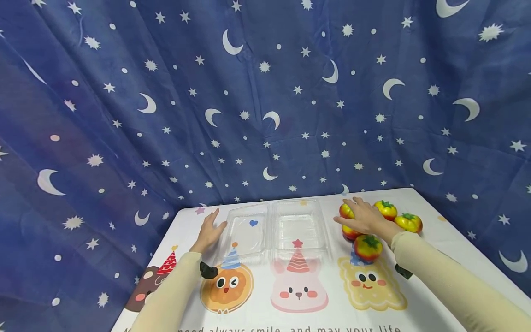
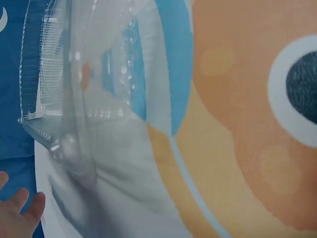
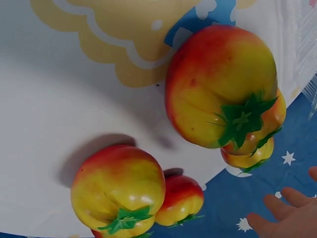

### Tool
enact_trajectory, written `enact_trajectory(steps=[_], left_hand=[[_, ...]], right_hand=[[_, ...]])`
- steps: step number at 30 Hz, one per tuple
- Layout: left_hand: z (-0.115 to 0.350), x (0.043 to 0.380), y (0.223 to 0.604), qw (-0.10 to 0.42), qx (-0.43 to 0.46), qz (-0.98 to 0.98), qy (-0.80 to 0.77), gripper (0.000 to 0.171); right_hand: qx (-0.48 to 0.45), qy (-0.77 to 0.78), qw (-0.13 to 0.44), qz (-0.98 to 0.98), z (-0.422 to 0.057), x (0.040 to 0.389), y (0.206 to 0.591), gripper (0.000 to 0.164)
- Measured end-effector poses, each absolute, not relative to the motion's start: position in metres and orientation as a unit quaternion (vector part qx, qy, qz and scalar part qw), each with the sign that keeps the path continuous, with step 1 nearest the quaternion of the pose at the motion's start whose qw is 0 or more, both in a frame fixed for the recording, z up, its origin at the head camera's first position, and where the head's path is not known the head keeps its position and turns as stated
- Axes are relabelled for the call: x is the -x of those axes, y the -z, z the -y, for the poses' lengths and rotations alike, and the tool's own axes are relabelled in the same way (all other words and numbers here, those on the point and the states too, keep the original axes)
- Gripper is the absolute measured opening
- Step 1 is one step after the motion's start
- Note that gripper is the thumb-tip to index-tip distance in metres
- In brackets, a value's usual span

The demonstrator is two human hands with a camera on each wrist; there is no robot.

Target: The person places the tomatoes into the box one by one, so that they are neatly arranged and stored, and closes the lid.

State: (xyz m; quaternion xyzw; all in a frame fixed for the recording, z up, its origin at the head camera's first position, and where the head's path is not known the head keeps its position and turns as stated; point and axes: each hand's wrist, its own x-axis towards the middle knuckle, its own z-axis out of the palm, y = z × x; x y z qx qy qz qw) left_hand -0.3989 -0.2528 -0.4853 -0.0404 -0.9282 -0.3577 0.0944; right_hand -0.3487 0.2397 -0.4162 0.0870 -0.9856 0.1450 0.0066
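A clear plastic clamshell box (image 1: 299, 251) lies unfolded on the table, its two halves side by side. My left hand (image 1: 209, 233) is at its left edge, fingers extended, holding nothing; in the left wrist view the fingers (image 2: 22, 210) appear apart from the box wall (image 2: 74, 144). Over on the right, my right hand (image 1: 362, 217) hovers above several red-and-yellow, tomato-like fruits with green leafy tops. The nearest fruit (image 1: 368, 247) sits in front of it, and others (image 1: 408, 223) lie beyond the wrist. The right wrist view shows spread fingers (image 3: 282, 208) clear of the fruits (image 3: 223, 84).
A white table cover (image 1: 257, 318) printed with cartoon faces and lettering spreads under everything. Behind the table's far edge hangs a blue curtain (image 1: 249, 152) with moons and stars. Dark wrist devices (image 1: 209, 270) sit beneath both sleeves.
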Motion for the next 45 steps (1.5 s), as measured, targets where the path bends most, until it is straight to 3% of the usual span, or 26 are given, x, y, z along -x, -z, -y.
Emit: enact_trajectory(steps=[23, 38, 45], left_hand=[[0.254, 0.404, 0.513, 0.052, 0.015, 0.867, 0.496, 0.064], [0.247, 0.402, 0.522, 0.063, 0.039, 0.841, 0.536, 0.06], [0.244, 0.398, 0.52, 0.057, 0.025, 0.853, 0.518, 0.06]], right_hand=[[-0.085, -0.151, 0.005, 0.985, -0.253, 0.354, 0.421, 0.097], [-0.061, -0.183, -0.016, 0.981, -0.258, 0.357, 0.417, 0.099], [-0.059, -0.191, -0.018, 0.98, -0.26, 0.36, 0.418, 0.092]])
